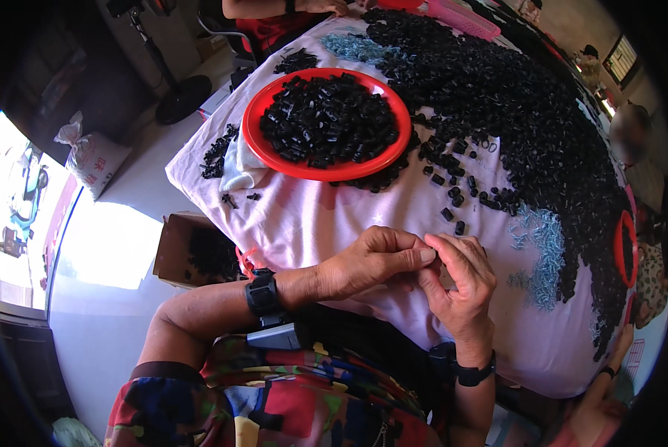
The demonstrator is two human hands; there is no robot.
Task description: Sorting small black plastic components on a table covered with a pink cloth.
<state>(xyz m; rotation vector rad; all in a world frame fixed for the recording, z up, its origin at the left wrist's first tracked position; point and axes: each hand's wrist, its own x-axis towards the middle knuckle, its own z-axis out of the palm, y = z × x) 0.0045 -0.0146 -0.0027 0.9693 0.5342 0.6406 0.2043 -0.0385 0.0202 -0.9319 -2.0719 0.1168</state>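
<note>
1. A table (pixel 312 216) covered with a pale pink cloth fills the view, in a workroom with a grey floor, a bright doorway at the left and a white sack (pixel 88 156) against the wall.

2. A broad heap of small black plastic parts (pixel 528 112) runs across the far and right side of the cloth. It thins to a few loose pieces near the hands, so single pieces lie within easy reach.

3. A red round tray (pixel 253 138) sits at the far left of the table, touching the edge of the heap. It holds its own mound of black parts, kept apart from the loose heap.

4. Patches of small silvery-blue screws (pixel 546 253) lie on the cloth just right of the hands, with another patch far back beside the heap.

5. The left hand (pixel 371 261) and right hand (pixel 461 279) meet over the near edge of the table, fingertips touching. Both grips are pressed together at the meeting point, apparently pinching something small between them. The piece itself is hidden by the fingers, so I cannot tell what it is.

6. Both wrists carry dark bands. An open cardboard box (pixel 188 249) stands on the floor below the table's left edge, with dark pieces inside.

7. Another person's arm shows at the far end of the table, and another hand shows at the lower right.
</note>
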